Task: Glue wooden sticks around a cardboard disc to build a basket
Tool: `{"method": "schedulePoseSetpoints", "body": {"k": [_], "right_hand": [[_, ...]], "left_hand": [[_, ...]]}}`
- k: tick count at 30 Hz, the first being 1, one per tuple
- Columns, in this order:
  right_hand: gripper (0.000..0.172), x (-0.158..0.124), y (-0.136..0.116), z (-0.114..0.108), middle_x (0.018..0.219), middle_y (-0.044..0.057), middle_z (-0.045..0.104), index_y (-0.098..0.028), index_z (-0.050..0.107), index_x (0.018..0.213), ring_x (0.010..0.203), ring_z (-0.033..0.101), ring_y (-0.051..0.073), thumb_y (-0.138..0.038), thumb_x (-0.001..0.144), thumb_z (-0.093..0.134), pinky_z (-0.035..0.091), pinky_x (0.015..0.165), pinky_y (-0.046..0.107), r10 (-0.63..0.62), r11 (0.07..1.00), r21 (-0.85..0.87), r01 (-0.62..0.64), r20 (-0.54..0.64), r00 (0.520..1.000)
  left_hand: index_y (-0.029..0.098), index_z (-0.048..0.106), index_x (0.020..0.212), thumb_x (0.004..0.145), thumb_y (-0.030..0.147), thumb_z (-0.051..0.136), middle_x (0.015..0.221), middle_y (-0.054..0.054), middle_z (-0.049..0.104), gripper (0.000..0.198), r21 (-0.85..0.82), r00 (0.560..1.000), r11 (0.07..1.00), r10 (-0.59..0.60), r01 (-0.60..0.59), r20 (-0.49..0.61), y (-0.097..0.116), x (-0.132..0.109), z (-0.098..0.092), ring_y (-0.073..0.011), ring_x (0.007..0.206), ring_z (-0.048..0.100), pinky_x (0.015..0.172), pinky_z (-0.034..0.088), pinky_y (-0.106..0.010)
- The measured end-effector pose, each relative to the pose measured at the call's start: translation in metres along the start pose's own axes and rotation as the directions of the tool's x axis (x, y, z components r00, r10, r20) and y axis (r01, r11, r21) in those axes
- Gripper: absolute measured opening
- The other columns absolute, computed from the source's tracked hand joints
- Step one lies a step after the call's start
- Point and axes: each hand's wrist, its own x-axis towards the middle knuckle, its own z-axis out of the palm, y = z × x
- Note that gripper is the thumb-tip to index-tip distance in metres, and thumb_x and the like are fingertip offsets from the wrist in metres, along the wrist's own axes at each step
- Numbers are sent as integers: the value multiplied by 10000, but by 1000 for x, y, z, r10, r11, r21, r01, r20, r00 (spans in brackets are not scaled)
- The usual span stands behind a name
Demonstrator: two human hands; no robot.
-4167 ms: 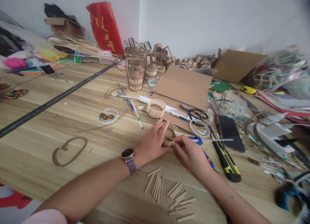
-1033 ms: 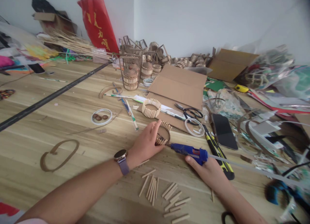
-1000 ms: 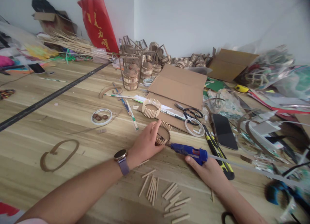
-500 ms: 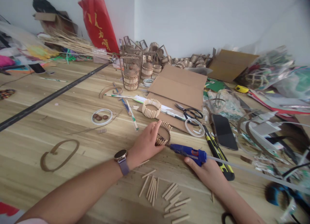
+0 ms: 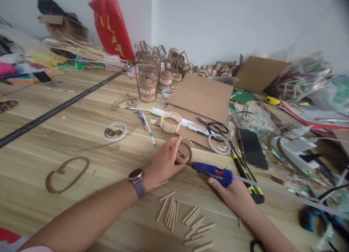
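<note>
My left hand, with a watch on its wrist, grips a round ring of short wooden sticks on the table, fingers at its left side. Part of that ring is covered by the hand. In my right hand is a blue glue gun, its nozzle at the near edge of the ring beside my left fingertips. A long clear glue stick sticks out of the gun's back. Loose wooden sticks lie in front of my hands. Beyond the held ring stands a paler finished stick ring.
Black-handled scissors, a white tape ring, a yellow-black utility knife and a phone lie to the right. Cardboard and small stick-built baskets are behind. A brown strip loop lies left.
</note>
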Motion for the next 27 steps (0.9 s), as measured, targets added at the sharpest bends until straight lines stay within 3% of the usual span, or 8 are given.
{"method": "schedulePoseSetpoints", "body": {"k": [11,19,27], "right_hand": [[393,-2,-1,0,927,89,774,-215,743,899,897,716,315,-514,805,505,558,820,404,-29,1000,5,29,8,1000],[354,-2,7,5,859,97,768,-205,709,842,808,723,287,-513,786,543,574,712,357,-73,997,0,73,-61,995],[340,-2,1,0,680,59,681,-226,626,713,654,668,232,-532,827,530,533,595,320,-223,974,-58,219,-67,973]], "left_hand": [[201,156,1454,720,186,751,1409,-187,394,944,22,1000,1000,1,-1,4,0,0,0,-340,1345,384,1086,377,-526],[215,121,1455,728,197,750,1397,-183,403,962,46,1000,999,26,-25,-9,-2,-1,2,-346,1340,388,1086,379,-523],[212,118,1459,739,192,735,1391,-184,408,948,30,999,999,41,-41,-16,-2,0,1,-342,1338,390,1081,379,-528]]}}
